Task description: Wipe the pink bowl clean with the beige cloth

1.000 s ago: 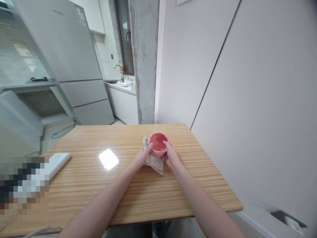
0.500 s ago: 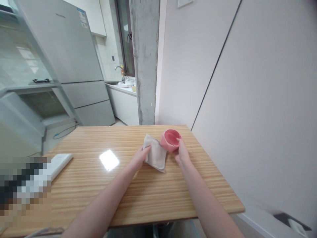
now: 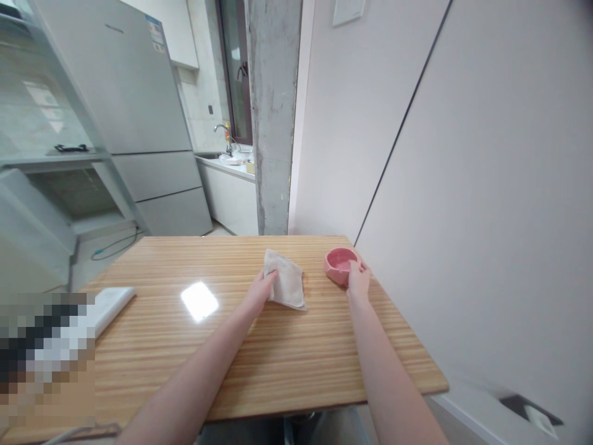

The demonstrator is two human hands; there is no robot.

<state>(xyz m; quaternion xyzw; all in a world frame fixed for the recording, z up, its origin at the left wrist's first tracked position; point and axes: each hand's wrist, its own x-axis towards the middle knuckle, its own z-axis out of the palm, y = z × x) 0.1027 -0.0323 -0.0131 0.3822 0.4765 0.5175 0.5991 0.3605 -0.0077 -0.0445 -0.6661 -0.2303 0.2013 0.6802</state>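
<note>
Change since the earlier frames: the pink bowl (image 3: pixel 341 264), formerly on top of the cloth, now stands on bare wood well to the right of it, near the right edge of the worktop (image 3: pixel 259 371); the cloth lies uncovered.

Item 1, pink bowl: small, round, upright, open side up, apparently empty. Right hand (image 3: pixel 358 279) is on its near right side, fingers curled round the rim and wall. Grip reads as a light hold; whether the bowl rests fully on the wood cannot be told.

Item 2, beige cloth (image 3: pixel 286 285): folded, roughly square, flat on the worktop left of the bowl, apart from it. Left hand (image 3: pixel 262 290) presses its near left corner with fingers laid flat on top, not closed round it; judged a pinning hold that keeps the cloth in place.

Item 3, white flat device (image 3: pixel 107 304): far left of the cloth, untouched.

Item 4, refrigerator (image 3: pixel 125 105): beyond the worktop, far left of the bowl.

Item 5, concrete pillar (image 3: pixel 273 111): behind the cloth.
</note>
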